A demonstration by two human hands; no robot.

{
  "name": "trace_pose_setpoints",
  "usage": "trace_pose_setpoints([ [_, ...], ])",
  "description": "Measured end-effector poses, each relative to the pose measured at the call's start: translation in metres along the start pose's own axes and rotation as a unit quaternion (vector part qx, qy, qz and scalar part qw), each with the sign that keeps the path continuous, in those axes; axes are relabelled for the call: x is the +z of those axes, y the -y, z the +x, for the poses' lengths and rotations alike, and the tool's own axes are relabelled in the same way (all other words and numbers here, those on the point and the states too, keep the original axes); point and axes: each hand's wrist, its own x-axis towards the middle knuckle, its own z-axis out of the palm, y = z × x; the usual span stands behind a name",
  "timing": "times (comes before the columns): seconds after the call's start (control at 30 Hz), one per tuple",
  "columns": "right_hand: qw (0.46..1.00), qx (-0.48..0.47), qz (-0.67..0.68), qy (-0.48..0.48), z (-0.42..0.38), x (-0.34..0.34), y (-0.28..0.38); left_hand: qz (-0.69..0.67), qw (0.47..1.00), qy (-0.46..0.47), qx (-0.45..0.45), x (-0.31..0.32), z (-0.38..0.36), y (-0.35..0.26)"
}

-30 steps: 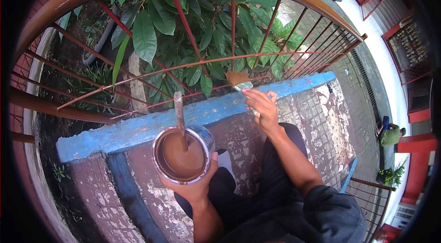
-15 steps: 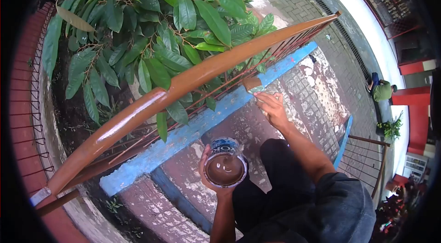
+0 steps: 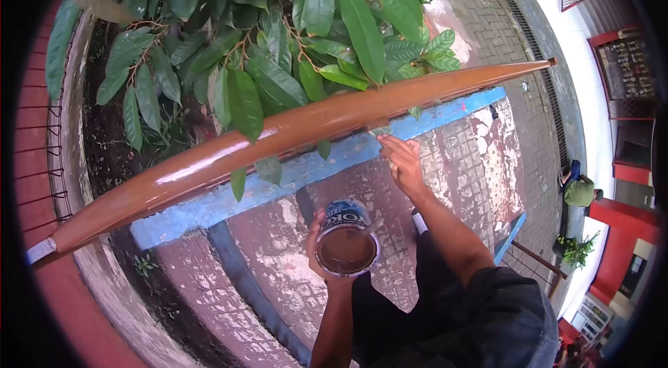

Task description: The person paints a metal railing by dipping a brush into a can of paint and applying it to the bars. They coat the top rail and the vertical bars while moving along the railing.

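Observation:
My left hand [image 3: 317, 251] is wrapped round a paint can [image 3: 348, 210] with brown paint inside, its open top facing me. In my right hand [image 3: 402, 165], the fingers pinch a paintbrush [image 3: 380, 131] by its handle. The brush's bristle end meets the lower edge of the brown handrail [image 3: 320, 121] in this view and is partly hidden there. Wet-looking gloss shines on the rail's left part, and its lower left end is pale and unpainted.
Broad green leaves [image 3: 264, 82] hang over and against the rail. Below it runs a blue-painted ledge [image 3: 313, 168] beside worn, peeling steps [image 3: 278, 243]. A person in a green top [image 3: 579, 192] is at the far right, near a potted plant [image 3: 579, 249].
My view has shifted, and the rail now covers the bars below it. The brush has gone from over the blue ledge to the rail's lower edge. The can stays in my left hand.

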Motion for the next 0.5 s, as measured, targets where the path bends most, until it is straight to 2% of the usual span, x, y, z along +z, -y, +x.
trace_pose_setpoints([
  [0.1,1.0,-0.008,0.027,0.005,-0.027,0.002,-0.004,0.046,0.999,-0.01,0.014,0.019,-0.014,0.0],
  [0.2,0.998,-0.053,0.028,0.016,-0.038,-0.004,-0.024,0.158,0.987,-0.017,0.004,0.036,-0.043,0.015],
  [0.5,0.986,-0.11,0.081,0.094,-0.075,0.0,-0.057,0.19,0.981,-0.041,-0.001,0.065,-0.111,0.023],
])
